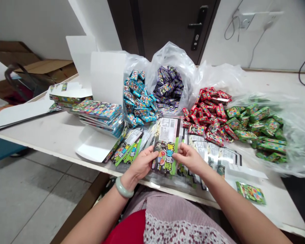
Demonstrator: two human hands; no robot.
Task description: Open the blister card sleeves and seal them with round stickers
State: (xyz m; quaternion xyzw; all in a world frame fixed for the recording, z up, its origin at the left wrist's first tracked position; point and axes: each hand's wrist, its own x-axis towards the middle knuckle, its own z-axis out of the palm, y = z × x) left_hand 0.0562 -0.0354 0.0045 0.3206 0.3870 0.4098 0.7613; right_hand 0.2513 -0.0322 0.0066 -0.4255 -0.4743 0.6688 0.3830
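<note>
My left hand (142, 164) and my right hand (189, 158) both grip a printed black-and-green plastic packet (164, 156) near the table's front edge, one on each side. The fingers of both hands are closed on its edges. A pale green bangle (123, 188) sits on my left wrist. More flat packets (127, 147) lie fanned out just left of my hands, and others (213, 154) spread to the right.
Clear bags behind hold piles of small boxes: blue (137, 98), purple (169, 84), red (208, 112) and green (261, 128). Stacked colourful cartons (99, 113) and white cards (108, 76) stand at the left. A single green packet (251, 192) lies at the right front.
</note>
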